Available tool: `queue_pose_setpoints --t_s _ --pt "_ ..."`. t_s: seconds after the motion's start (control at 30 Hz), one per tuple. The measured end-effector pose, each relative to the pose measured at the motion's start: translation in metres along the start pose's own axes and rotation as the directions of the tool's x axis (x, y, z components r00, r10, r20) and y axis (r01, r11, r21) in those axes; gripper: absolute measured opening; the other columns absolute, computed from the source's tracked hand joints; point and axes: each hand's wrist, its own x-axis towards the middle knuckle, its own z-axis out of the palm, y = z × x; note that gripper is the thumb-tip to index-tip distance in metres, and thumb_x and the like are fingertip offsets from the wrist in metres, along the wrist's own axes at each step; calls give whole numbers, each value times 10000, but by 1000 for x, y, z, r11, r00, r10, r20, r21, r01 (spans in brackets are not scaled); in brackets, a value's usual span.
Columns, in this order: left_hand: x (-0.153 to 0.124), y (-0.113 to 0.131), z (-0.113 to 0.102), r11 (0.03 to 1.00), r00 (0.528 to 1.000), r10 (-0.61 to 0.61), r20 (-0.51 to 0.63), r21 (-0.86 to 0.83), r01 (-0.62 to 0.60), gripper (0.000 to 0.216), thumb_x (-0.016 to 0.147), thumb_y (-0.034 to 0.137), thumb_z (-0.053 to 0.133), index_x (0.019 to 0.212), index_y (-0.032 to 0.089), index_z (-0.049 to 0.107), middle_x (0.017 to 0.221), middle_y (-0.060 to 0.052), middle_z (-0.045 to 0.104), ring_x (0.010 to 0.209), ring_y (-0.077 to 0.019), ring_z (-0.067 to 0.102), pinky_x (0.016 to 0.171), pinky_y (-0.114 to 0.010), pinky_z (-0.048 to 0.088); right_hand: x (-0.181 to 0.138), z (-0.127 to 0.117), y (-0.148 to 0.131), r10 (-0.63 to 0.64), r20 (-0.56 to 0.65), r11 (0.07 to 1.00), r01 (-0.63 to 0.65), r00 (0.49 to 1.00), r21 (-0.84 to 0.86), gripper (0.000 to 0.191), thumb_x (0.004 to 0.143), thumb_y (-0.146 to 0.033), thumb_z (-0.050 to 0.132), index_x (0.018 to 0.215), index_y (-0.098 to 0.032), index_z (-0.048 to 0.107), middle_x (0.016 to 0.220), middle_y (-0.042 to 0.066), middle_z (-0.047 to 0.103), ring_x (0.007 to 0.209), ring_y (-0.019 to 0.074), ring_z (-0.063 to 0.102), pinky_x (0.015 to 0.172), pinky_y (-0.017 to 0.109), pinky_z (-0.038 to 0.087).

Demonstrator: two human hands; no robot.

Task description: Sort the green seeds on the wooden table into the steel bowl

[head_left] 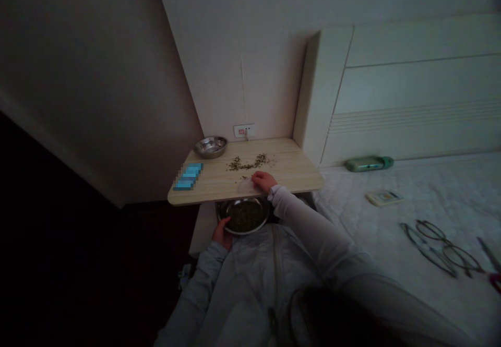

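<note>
Dark bits (246, 167) on tabletop (213, 182), right hand (264, 181) pinching pale piece (245, 186), left hand (223, 234) clamped on metal bowl's (246, 231) rim.

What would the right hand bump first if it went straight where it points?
Probably the few loose dark bits on the table, just past the thin pale piece the right hand seems to hold. Its height is hard to judge, so it might pass above them.

The lower bowl (227, 207) looks glossy metal, the tabletop (299, 175) smooth, matt wood.
</note>
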Motion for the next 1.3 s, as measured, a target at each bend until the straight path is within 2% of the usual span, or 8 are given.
queue_pose_setpoints --t_s 0.93,1.3 --pt "1 -1 -1 999 1000 27 1 -24 -27 160 657 127 442 752 145 569 626 -36 634 781 -183 582 710 -303 456 -3 -1 -2 -7 -7 1000 7 1000 4 138 631 -256 428 621 -164 530 510 -37 511 508 73 434 524 191 327" --pt "-1 0 -1 999 999 -44 24 -8 44 155 681 168 431 734 126 572 596 -54 633 756 -196 588 694 -313 462 -4 -2 -4 7 -18 1000 -7 1000 -4 135 633 -250 437 639 -161 537 513 -34 518 515 77 443 530 194 334"
